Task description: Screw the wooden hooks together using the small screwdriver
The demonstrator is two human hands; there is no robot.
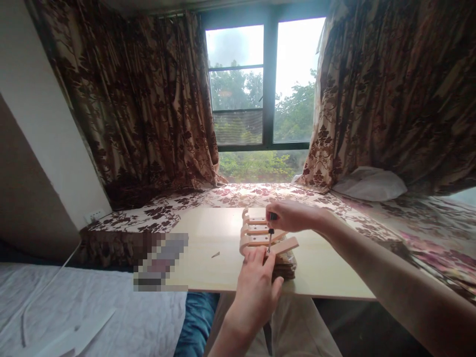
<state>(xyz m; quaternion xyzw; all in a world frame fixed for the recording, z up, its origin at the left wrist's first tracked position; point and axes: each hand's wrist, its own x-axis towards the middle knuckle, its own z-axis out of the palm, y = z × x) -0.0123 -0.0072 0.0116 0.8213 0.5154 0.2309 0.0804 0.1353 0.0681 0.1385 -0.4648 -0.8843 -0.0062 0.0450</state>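
A small wooden assembly of curved slats (256, 233) lies on a pale wooden board (208, 238) across my lap. My right hand (293, 216) is closed around a small black-handled screwdriver (271, 229), held upright with its tip down on the wooden pieces. My left hand (256, 282) grips the near end of the assembly, fingers curled over a flat wooden strip (286, 245). Under the assembly sits a dark packet, mostly hidden.
A small screw or chip (215, 254) lies on the board to the left. A blurred patch covers the board's left corner. A floral-covered ledge (238, 194), curtains and a window stand behind. White bedding (92, 312) lies at lower left, a white pillow (368, 183) at right.
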